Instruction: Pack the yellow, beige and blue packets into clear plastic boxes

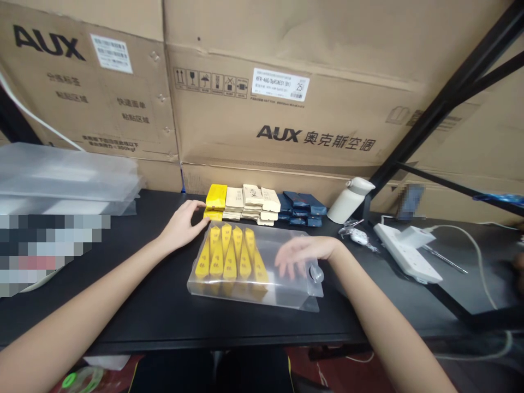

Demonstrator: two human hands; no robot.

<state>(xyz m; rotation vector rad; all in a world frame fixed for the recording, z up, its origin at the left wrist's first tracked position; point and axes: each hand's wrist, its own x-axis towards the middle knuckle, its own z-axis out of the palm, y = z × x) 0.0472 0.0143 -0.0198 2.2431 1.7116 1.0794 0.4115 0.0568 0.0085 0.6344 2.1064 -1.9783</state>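
Note:
A clear plastic box (282, 284) lies on the black table in front of me, with several slim yellow packets (230, 256) lined up in its left part. My left hand (186, 224) is at the left side of a small stack of yellow packets (216, 197), thumb and forefinger apart, fingertips at the stack's edge. Whether they press on it I cannot tell. At the box's right end is my right hand (305, 254). Its loosely spread fingers show through the clear plastic, holding nothing that I can see.
Beside the yellow stack are beige packets (251, 203) and dark blue packets (302, 207). Farther right stand a white bottle (350, 201), a keychain (358, 236) and a power strip (407, 254). Clear plastic sheets or boxes (65, 177) pile up at left. Large cartons (286, 43) back the table.

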